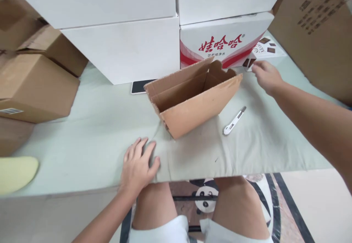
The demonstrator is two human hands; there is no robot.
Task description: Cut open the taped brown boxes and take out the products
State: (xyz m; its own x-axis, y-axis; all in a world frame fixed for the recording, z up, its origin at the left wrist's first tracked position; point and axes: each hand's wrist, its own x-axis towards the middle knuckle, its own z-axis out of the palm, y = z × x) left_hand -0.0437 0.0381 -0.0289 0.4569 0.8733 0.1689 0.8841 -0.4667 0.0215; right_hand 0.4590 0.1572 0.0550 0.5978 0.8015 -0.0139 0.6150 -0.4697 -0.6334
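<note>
An open, narrow cardboard box (198, 105) stands at a slant in the middle of the table, its flaps up. My left hand (139, 166) lies flat near the table's front edge, fingers spread, with nothing in it. At the right, my right hand (266, 76) reaches toward the back, its fingers curled together beside a white box with brown square pictures (271, 50). Whether those fingertips hold anything is hidden. Between the open box and my right arm rests a white utility knife (234, 121), apart from both hands.
Large white boxes (132, 48) are stacked along the back, next to a white and red printed carton (220, 45). Brown cartons (41, 85) crowd the left, and a tall brown carton (321, 34) borders the right. Partly behind the open box lies a dark flat device (140, 86).
</note>
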